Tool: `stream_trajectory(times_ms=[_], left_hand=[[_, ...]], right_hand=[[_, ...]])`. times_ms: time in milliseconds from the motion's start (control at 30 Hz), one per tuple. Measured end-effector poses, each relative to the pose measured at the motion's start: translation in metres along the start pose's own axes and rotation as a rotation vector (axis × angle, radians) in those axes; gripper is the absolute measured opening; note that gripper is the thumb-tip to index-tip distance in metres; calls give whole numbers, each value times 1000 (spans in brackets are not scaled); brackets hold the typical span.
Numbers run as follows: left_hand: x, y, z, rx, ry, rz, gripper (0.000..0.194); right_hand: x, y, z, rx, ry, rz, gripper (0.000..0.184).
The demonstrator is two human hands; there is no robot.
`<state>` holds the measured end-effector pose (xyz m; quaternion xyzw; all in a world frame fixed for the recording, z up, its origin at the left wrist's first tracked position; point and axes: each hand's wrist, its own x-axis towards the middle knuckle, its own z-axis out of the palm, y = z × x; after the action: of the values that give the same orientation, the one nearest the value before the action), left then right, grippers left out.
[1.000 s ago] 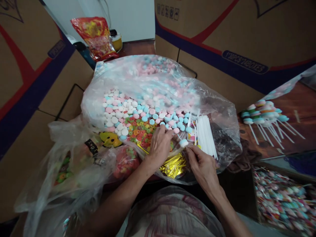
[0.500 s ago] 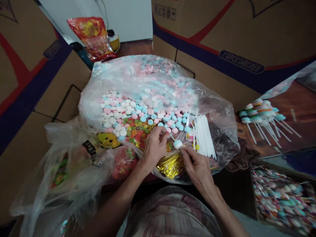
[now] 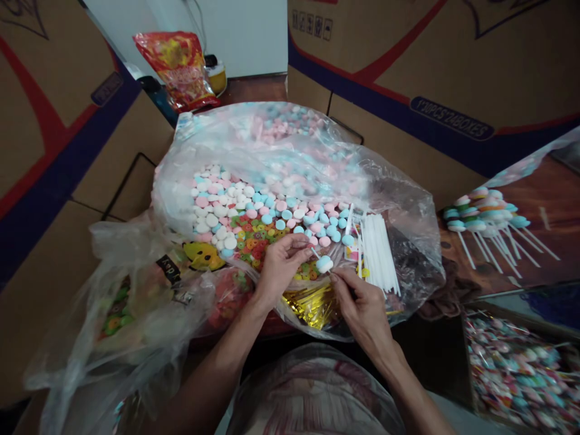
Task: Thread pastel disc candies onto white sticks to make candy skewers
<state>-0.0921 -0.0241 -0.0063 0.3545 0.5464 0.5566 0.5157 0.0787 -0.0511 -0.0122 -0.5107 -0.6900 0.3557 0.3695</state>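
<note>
My right hand (image 3: 360, 299) pinches a white lollipop stick just below a blue-and-white marshmallow candy (image 3: 324, 264) threaded on it. The stick's bare upper end slants up toward my left hand (image 3: 286, 258). My left fingers are closed together at that end, with a small reddish bit by the fingertips that I cannot make out. Under my hands lie colourful gummy rings (image 3: 254, 241) and gold twist ties (image 3: 312, 307). Loose pink, white and blue marshmallow candies (image 3: 217, 211) spread behind them on a clear plastic bag (image 3: 408, 199). A stack of white sticks (image 3: 380, 254) lies right of my hands.
Finished candy sticks (image 3: 492, 211) lie in a pile on the table at right. Below them stands a box of wrapped candies (image 3: 516, 362). Large cartons (image 3: 385, 36) rise behind. A red candy packet (image 3: 179, 69) is at back left, and a crumpled clear bag (image 3: 131, 302) in front left.
The view has shifted slightly, so the scene sits a little lower and to the right. Both hands keep nearly the same pose around the stick, with the marshmallow candy still on it.
</note>
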Motion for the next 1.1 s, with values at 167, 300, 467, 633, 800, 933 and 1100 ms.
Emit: stream_trajectory(times_ms=[167, 300, 467, 633, 800, 933, 1100], left_hand=[[-3, 2, -2, 24, 14, -44, 31], [-3, 0, -1, 29, -1, -32, 30], [-3, -5, 4, 8, 2, 38, 25], [-8, -8, 8, 22, 5, 51, 23], [-14, -6, 11, -9, 15, -6, 26], [-13, 1, 11, -187, 95, -106, 52], [-17, 2, 9, -156, 119, -149, 56]], right_hand=[[1, 0, -3, 48, -27, 42, 25], [1, 0, -5, 36, -49, 60, 24], [1, -2, -5, -1, -29, 62, 24], [4, -6, -5, -95, -47, 61, 24], [3, -8, -2, -121, -11, 30, 25], [1, -6, 3, -62, -48, -57, 23], [-1, -7, 5, -51, -41, -33, 23]])
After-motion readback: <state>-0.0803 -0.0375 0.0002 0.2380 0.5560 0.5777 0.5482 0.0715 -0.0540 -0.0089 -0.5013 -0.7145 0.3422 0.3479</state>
